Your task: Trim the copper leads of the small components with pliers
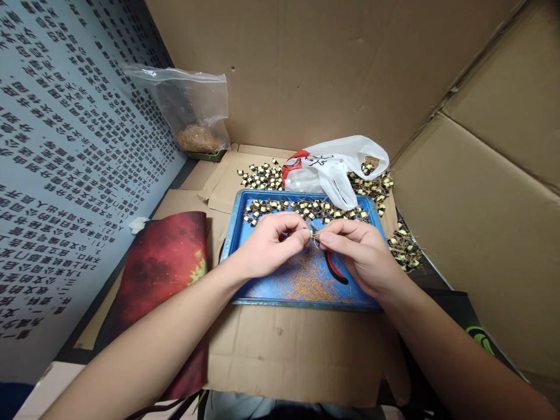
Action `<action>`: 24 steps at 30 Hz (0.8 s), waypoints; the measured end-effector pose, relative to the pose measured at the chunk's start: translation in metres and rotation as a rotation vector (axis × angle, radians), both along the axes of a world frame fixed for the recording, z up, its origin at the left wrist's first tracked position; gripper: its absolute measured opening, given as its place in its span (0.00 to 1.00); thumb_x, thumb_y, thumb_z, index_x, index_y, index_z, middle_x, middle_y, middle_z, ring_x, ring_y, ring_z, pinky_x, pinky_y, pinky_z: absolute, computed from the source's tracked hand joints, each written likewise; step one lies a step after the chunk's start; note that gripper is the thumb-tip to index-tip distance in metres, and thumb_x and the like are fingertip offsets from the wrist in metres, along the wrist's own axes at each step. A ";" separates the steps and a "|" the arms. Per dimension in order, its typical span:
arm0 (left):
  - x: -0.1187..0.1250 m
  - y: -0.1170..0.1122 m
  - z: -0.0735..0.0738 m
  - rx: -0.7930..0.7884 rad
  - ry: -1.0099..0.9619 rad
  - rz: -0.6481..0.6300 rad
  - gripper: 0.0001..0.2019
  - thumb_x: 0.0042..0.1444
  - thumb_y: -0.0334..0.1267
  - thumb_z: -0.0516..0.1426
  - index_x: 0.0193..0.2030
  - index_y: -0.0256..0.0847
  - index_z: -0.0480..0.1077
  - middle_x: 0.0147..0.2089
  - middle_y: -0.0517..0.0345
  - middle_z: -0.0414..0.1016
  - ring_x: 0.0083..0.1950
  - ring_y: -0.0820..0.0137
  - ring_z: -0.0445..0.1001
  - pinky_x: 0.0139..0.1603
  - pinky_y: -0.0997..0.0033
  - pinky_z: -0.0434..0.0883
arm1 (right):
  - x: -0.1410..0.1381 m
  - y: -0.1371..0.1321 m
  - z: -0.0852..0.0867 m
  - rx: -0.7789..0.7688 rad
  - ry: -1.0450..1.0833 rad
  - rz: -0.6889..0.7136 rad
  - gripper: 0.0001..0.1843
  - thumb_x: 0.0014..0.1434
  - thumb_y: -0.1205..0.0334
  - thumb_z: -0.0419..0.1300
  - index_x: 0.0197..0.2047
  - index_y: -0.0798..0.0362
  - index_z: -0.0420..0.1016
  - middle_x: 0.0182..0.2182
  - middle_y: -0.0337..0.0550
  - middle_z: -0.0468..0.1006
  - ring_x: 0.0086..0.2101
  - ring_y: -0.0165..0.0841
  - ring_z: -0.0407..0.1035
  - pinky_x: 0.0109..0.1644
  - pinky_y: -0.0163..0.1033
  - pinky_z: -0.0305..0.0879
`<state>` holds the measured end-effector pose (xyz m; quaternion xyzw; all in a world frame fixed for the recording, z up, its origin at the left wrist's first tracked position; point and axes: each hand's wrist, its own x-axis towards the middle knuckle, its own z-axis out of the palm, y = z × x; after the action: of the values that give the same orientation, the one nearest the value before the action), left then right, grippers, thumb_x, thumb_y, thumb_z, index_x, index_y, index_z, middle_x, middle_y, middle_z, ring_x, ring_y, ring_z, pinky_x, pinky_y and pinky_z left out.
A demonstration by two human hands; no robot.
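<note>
Over the blue tray, my two hands meet at a small yellow-and-black wire-wound coil with thin leads. Thumb and index finger of my left hand are closed on it from the left. My right hand pinches at its right side, probably on a lead; the fingertips hide the exact grip. A cutter or pliers, with a black-and-red handle, lies in the tray under my right hand. Many similar coils line the tray's far side. Copper-coloured wire clippings cover the tray floor nearer me.
A white-and-red plastic bag overlaps the tray's far rim. More coils are heaped behind and right of the tray. A clear zip bag with copper-coloured bits stands back left. A red mat lies left. Cardboard walls surround the back and right.
</note>
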<state>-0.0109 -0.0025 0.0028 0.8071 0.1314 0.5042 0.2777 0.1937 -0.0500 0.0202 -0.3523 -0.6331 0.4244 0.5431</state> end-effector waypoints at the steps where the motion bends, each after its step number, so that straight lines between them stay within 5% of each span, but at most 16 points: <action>1: 0.000 0.000 0.000 -0.002 0.001 -0.008 0.17 0.69 0.44 0.58 0.29 0.38 0.72 0.29 0.59 0.70 0.33 0.71 0.67 0.37 0.70 0.64 | 0.000 0.000 0.000 -0.021 0.016 0.006 0.16 0.49 0.49 0.83 0.29 0.50 0.87 0.28 0.41 0.82 0.31 0.31 0.71 0.40 0.39 0.69; 14: 0.001 -0.002 0.002 -0.001 0.012 -0.094 0.26 0.71 0.59 0.58 0.32 0.38 0.74 0.33 0.56 0.75 0.35 0.69 0.70 0.42 0.68 0.68 | -0.004 -0.002 -0.001 -0.108 0.131 0.121 0.17 0.50 0.51 0.81 0.28 0.52 0.82 0.25 0.40 0.75 0.31 0.33 0.64 0.39 0.39 0.61; 24: 0.002 -0.003 0.002 -0.024 0.008 -0.143 0.25 0.72 0.57 0.59 0.33 0.37 0.76 0.36 0.53 0.80 0.36 0.69 0.74 0.45 0.68 0.71 | -0.007 -0.004 -0.002 -0.064 0.099 0.142 0.17 0.56 0.50 0.78 0.31 0.52 0.79 0.27 0.40 0.72 0.32 0.34 0.63 0.40 0.40 0.60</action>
<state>-0.0094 -0.0051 0.0049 0.8131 0.0808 0.4781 0.3222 0.1867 -0.0541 0.0177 -0.3020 -0.6150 0.4987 0.5309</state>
